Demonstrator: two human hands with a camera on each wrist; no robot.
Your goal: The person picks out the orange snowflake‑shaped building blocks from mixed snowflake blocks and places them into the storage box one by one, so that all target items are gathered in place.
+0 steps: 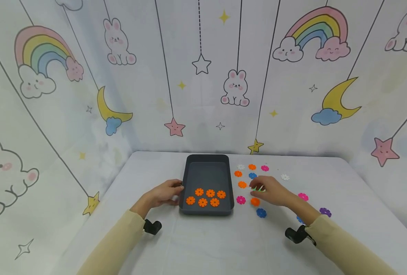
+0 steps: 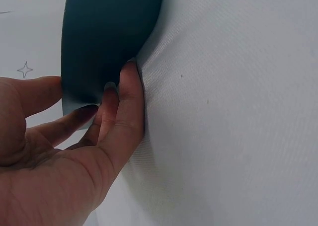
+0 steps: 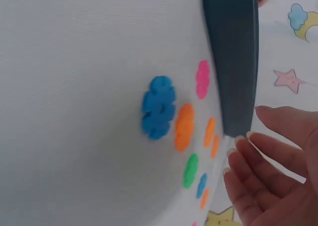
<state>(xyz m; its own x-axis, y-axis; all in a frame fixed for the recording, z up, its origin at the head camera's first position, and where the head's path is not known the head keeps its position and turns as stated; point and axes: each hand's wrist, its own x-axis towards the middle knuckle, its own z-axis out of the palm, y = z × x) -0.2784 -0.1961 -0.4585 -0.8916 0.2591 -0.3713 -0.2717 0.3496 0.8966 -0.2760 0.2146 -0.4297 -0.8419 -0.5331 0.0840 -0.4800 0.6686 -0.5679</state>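
Note:
A dark grey rectangular tray (image 1: 208, 172) stands on the white-covered table, with several orange notched plastic discs (image 1: 202, 202) lying in its near half. My left hand (image 1: 166, 192) holds the tray's left side; in the left wrist view the thumb is at the rim and the fingers (image 2: 130, 107) lie against the outer wall. Right of the tray, my right hand (image 1: 270, 190) hovers over loose discs, fingers slightly bent and nothing between them in the right wrist view. Below it is a green disc (image 3: 191, 171), mostly hidden in the head view. An orange disc (image 1: 255, 201) lies nearby.
More loose discs lie right of the tray: pink (image 1: 241, 199), blue (image 1: 261, 213), white (image 1: 285, 177) and, beyond my right forearm, purple (image 1: 325, 212). Another blue disc (image 1: 300, 219) is partly covered by that forearm. A printed cloth backdrop (image 1: 203, 99) rises behind the table.

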